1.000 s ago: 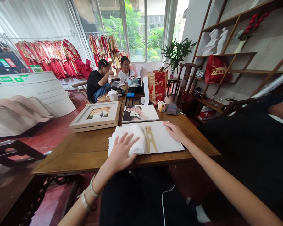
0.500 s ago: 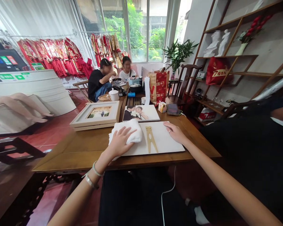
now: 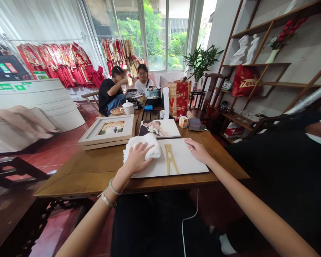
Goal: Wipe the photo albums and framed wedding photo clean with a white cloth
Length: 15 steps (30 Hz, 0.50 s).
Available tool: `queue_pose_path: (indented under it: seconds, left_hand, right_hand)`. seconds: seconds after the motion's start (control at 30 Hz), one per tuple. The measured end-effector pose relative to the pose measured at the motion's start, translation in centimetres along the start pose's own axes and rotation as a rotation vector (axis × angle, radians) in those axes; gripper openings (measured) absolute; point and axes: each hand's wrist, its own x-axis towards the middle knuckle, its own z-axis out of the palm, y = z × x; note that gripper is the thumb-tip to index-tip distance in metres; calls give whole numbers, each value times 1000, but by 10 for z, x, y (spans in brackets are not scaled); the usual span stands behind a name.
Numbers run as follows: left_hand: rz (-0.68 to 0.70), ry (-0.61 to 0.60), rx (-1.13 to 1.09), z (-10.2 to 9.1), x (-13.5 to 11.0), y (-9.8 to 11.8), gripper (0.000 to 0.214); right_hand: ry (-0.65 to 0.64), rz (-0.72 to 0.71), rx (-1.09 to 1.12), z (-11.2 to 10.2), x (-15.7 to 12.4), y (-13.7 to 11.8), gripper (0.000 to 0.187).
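My left hand lies with fingers spread over a folded white towel. The towel covers the left part of a white rectangular board at the table's front edge. On the board's right side rests my right hand, its fingers stretched over the edge and a ring on one finger. Between the hands, a pale wooden A-shaped piece lies flat on the board, touched by neither hand.
A framed picture stands left on the wooden table. A photo panel, a phone, a small box, a red bag and a lidded cup are farther back. Two people sit beyond; another person's dark clothing is right.
My left hand and the towel have shifted very slightly, and the towel's lower corner by my wrist no longer shows. My right hand stays on the board. The view moves a little.
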Motion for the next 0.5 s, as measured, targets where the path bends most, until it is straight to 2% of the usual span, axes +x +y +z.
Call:
queue_pose_path:
  seconds: [0.2, 0.3, 0.4, 0.5]
  left_hand:
    - [18, -36, 2, -9, -55, 30, 65]
    - [49, -66, -11, -12, -73, 41, 69]
    - [71, -72, -2, -14, -71, 43, 68]
    - [92, -61, 13, -13, -53, 35, 64]
  right_hand:
    - [4, 10, 17, 0, -1, 0, 38]
    - [16, 5, 28, 1, -1, 1, 39]
    - [15, 8, 22, 1, -1, 0, 39]
    - [11, 4, 4, 1, 0, 0, 39]
